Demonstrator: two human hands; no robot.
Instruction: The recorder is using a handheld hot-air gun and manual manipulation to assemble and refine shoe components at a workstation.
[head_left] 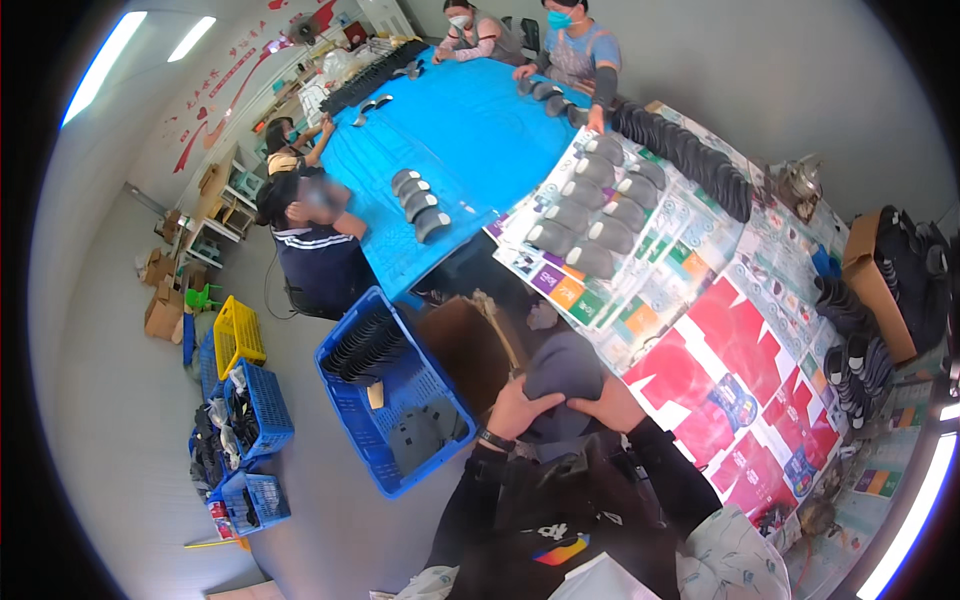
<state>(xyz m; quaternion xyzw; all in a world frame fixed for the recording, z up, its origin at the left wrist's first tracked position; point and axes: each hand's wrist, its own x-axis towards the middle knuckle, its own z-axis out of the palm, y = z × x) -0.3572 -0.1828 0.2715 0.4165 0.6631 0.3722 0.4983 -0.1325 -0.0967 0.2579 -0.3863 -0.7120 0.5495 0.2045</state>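
Observation:
My left hand [522, 408] and my right hand [617, 402] grip a dark grey, rounded, smooth-looking piece [562, 368] between them, in front of my body. Both thumbs press on its near edge and almost meet; the other fingers are mostly hidden beneath. I cannot make out its exact kind. A blue plastic crate [350, 415] stands to the left of my left hand, with a row of dark curved pieces [365, 345] stacked inside. Right of my hands is a table covered in printed sheets [690, 385], with grey curved pieces [612, 234] laid out in rows.
Ahead, a blue-covered table [455, 130] bears more curved pieces [420, 205]. Several people sit or stand around it; one person's hand [596, 120] touches the sheet-covered table. A cardboard box [880, 290] sits far right. Yellow [238, 335] and blue baskets [262, 410] stand left.

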